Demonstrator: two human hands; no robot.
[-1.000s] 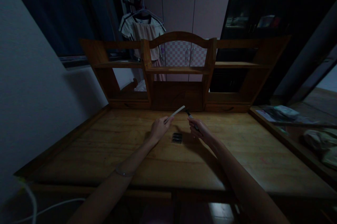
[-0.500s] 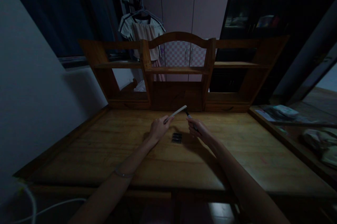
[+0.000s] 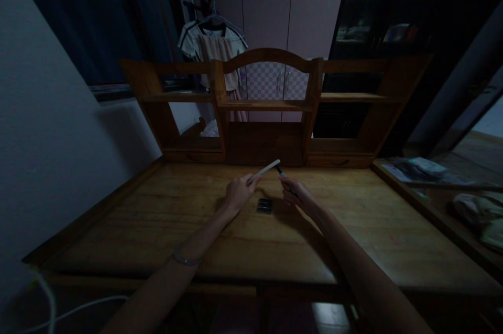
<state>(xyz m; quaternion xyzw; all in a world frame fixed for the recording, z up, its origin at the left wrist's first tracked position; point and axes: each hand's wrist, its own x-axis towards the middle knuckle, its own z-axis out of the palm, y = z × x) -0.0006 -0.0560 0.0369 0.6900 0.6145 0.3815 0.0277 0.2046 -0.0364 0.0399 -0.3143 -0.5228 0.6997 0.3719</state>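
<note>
My left hand (image 3: 239, 191) is closed on the lower end of a slim white stick (image 3: 269, 167), which slants up to the right above the desk. My right hand (image 3: 295, 190) grips a thin black-and-grey pen-like tool (image 3: 281, 172). The tool's dark tip is at the underside of the stick's far end; whether they touch I cannot tell. Below and between my hands, a small pack of several black pieces (image 3: 264, 206) lies on the wooden desk (image 3: 220, 255). Dim light hides the finer details of both held things.
A wooden shelf unit (image 3: 267, 105) with small drawers stands along the desk's back edge. Raised wooden rims border the desk's sides. Bundled cloth and a wrapped item (image 3: 428, 166) lie beyond the right rim. A white cable (image 3: 90, 302) hangs at lower left.
The white stick tilts slightly flatter, and its far end is a little further right and lower. Both hands keep their hold; the pack on the desk stays put.
</note>
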